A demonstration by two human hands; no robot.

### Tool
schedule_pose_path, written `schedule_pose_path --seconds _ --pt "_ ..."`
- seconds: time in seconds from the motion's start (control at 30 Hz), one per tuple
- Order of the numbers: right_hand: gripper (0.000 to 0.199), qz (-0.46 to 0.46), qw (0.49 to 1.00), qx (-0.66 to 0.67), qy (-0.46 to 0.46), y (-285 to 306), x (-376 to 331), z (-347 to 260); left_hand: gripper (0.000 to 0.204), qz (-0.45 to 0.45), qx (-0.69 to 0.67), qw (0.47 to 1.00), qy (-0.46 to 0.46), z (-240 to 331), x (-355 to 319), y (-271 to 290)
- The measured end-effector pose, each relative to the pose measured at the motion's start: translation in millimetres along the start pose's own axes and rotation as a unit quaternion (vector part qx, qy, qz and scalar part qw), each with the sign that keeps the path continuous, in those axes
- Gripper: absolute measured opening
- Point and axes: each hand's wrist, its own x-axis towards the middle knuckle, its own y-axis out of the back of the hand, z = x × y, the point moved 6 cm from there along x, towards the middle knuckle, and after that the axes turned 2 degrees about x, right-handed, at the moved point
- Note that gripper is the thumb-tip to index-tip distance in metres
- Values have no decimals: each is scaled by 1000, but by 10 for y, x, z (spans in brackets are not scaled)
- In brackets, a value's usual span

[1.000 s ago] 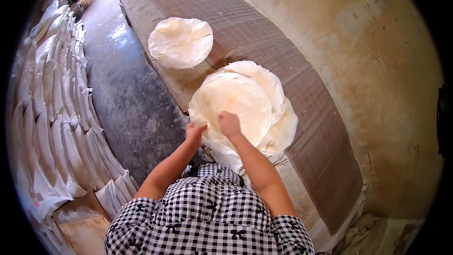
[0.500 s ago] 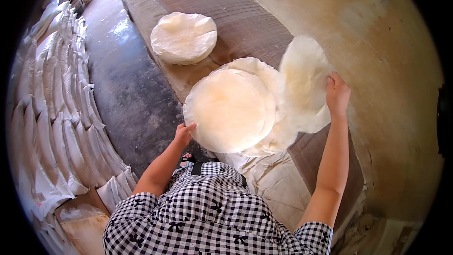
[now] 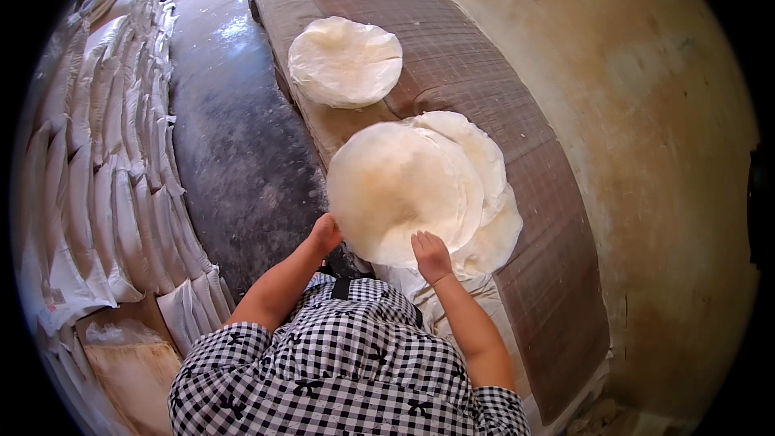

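My left hand (image 3: 327, 232) is closed on the near left edge of a stack of thin, round, cream-coloured sheets (image 3: 395, 194), like large flatbreads; its fingers are partly hidden at the rim. Across the stack's near edge lies my right hand (image 3: 431, 255), with fingers stretched out flat on the top sheet. To the right, more round sheets (image 3: 496, 238) stick out unevenly from beneath the held stack. Farther off on the table sits a separate pile of similar round sheets (image 3: 345, 62), with wavy edges.
A long table (image 3: 549, 299) with a brown woven cover runs away from me, beside a tan wall (image 3: 646, 194). Pale cloth (image 3: 476, 299) hangs at its near end. Left of the dark floor (image 3: 242, 145), white sacks (image 3: 113, 178) are stacked; a cardboard box (image 3: 133, 371) stands near them.
My right hand has moved from the far right, where it held up one sheet, in to the stack's near edge. That sheet is no longer in the air. My left hand stays at the left rim.
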Motion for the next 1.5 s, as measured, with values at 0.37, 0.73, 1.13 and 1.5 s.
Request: schedule_pose_path --seconds 0.37,0.73,1.13,1.5 --pt "34 -17 992 -48 -113 -256 -422 408 44 -23 -109 992 -54 150 -201 -451" --pt "37 -103 971 -56 -210 -437 -481 369 18 74 178 972 -132 143 -46 -299" --pt "50 77 982 90 -148 165 365 -645 24 212 269 921 -184 331 74 -648" --pt "11 123 978 70 -154 631 600 243 43 -83 120 986 -76 598 85 -1754"
